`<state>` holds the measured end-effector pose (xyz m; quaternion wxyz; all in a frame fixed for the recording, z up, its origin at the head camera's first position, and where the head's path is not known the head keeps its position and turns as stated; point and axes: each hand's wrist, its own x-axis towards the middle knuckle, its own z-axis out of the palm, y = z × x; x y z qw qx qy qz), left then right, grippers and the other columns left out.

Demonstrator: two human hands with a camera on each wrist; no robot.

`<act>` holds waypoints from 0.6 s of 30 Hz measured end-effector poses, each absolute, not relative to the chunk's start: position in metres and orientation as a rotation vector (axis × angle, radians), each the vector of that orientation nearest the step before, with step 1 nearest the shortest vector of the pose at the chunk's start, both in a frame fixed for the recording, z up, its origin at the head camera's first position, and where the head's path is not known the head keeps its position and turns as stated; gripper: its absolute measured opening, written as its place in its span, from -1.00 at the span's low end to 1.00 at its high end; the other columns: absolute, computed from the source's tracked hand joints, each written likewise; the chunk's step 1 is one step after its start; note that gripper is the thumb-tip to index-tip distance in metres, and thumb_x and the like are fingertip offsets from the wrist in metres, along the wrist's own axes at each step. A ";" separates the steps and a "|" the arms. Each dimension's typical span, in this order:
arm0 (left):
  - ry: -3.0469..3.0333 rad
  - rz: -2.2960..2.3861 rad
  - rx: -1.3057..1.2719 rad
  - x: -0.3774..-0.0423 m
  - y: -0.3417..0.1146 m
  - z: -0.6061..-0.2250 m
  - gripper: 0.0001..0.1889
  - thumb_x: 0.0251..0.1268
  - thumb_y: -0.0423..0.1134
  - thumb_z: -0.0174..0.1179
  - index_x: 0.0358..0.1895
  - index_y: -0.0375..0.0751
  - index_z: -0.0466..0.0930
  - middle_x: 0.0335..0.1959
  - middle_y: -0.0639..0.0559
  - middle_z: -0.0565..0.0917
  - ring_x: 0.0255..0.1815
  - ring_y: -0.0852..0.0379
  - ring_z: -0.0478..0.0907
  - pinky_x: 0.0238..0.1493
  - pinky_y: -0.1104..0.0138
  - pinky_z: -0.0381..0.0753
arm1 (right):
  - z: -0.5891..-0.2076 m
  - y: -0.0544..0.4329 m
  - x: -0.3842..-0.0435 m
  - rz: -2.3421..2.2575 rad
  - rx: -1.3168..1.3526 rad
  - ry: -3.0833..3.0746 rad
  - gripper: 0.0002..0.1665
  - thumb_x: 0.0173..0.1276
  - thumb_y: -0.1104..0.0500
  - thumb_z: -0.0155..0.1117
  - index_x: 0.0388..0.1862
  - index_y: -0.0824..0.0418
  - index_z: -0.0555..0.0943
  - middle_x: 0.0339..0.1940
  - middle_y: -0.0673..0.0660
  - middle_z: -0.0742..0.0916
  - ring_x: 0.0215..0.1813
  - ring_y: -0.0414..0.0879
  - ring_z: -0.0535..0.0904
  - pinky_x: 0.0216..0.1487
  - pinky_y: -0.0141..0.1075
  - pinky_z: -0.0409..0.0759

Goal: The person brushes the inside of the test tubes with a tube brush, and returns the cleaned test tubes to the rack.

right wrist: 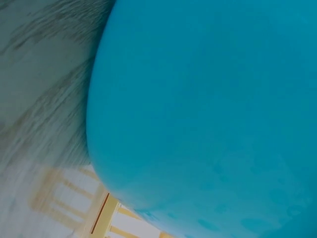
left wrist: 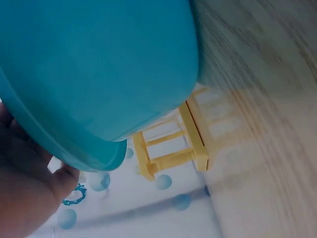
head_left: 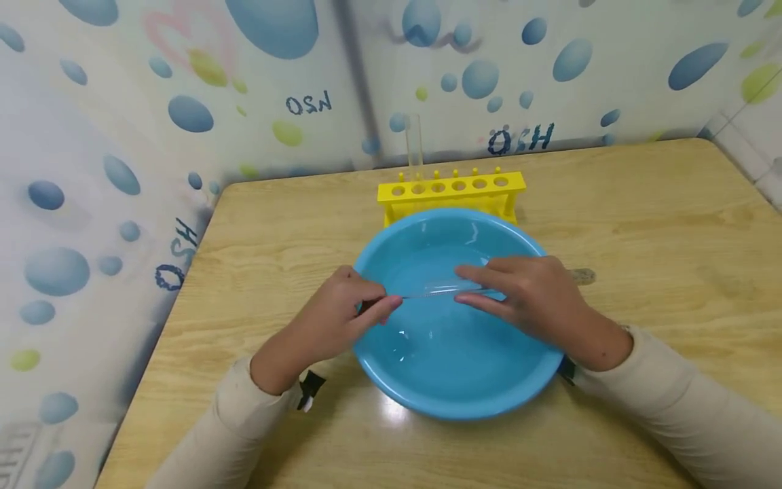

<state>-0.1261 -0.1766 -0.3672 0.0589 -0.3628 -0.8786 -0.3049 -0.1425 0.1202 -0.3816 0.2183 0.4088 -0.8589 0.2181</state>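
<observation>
In the head view my right hand point(head_left: 537, 292) grips a clear glass test tube point(head_left: 442, 288) lying almost level over a blue basin point(head_left: 452, 380). The tube's rounded, speckled end shows past the back of this hand. My left hand point(head_left: 342, 312) pinches a thin, twisted-looking stem point(head_left: 415, 296) that runs into the tube's left end, like a test tube brush's; its bristles are hard to make out. In the left wrist view part of the left hand point(left wrist: 29, 183) appears beside the basin's rim. The right wrist view shows only the basin's outer wall point(right wrist: 198, 114), the table and part of the rack.
Behind the basin stands a yellow test tube rack point(head_left: 452, 187). One clear test tube point(head_left: 414, 146) stands upright in it, near its left end. The wooden table point(head_left: 641, 224) ends at a wall point(head_left: 366, 81) with a dotted covering.
</observation>
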 end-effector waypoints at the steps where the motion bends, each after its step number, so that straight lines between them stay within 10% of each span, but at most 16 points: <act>1: -2.708 -0.975 -1.088 -0.126 -0.176 -0.367 -0.66 0.37 -0.23 0.28 -0.64 -0.05 0.53 -0.72 0.28 0.42 -0.53 0.34 0.32 -0.21 0.27 0.28 | -0.382 0.121 -0.143 0.603 1.137 -2.368 -0.32 0.43 -0.39 -0.02 0.01 0.08 0.76 -0.45 0.05 0.81 -0.44 -0.12 0.74 -0.48 -0.36 0.62; 18: -2.809 -1.191 -0.883 -0.117 -0.218 -0.363 -0.61 0.42 -0.28 0.21 -0.67 0.03 0.53 -0.67 0.29 0.55 -0.33 0.19 0.39 -0.18 0.18 0.30 | -0.379 0.133 -0.145 0.624 1.087 -2.359 -0.23 0.40 -0.43 -0.11 -0.04 0.11 0.78 -0.44 0.01 0.82 -0.46 -0.17 0.74 -0.52 -0.41 0.59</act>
